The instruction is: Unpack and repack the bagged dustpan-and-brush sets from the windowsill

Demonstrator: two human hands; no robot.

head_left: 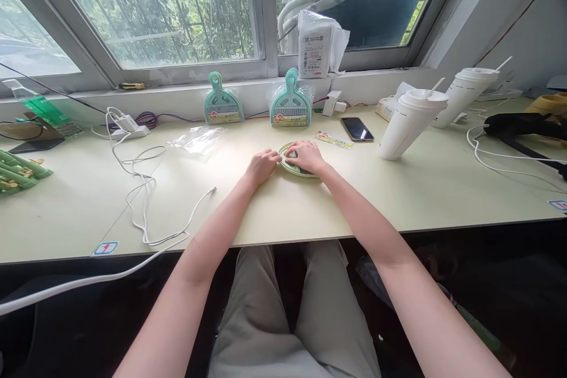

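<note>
A small light-green dustpan (290,172) lies flat on the table in front of me, with a dark-bristled brush (305,170) set in it. My left hand (264,166) is closed at the dustpan's left end, its fingertips pinching the rim there. From the right, my right hand (306,156) reaches over the dustpan, fingers curled down onto the brush and hiding much of it. Behind stand two teal dustpan-and-brush sets (224,107) in clear wrapping, leaning on the sill. A printed label strip (333,140) lies just beyond my right hand.
Crumpled clear plastic (198,140) lies left of my hands. A white cable (144,212) winds across the left side. To the right are a phone (357,129) and two white cups (410,124) with straws. A green bottle (44,107) lies tilted at far left.
</note>
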